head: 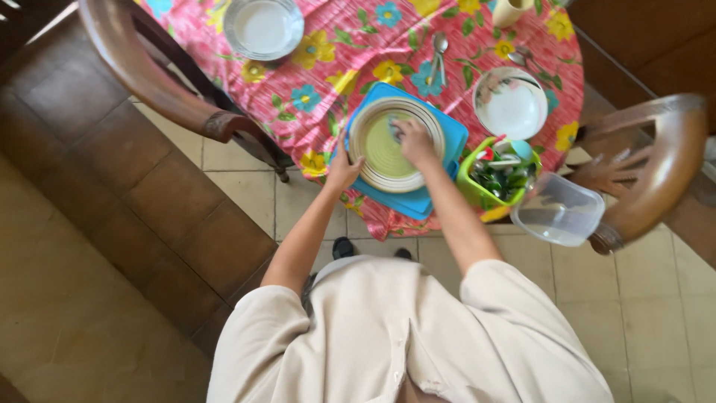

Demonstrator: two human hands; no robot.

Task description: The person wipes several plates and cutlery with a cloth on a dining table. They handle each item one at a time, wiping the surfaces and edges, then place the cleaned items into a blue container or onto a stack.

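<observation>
Left hand grips plate rim; right hand presses a cloth on it. Plate overhangs desk edge, could slide off.

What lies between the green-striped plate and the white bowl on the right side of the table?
In the head view, only the blue tray's edge and bare floral tablecloth separate the plate and bowl.

A home dining spot: flowered tablecloth, wooden chairs, tiled floor.

**No packaging, labels, signs or screens**

Nothing of that kind shows on the flowered tablecloth or the tiled floor: no packages, no printed labels, no signs, no screens anywhere from twelve o'clock round to six.
</observation>
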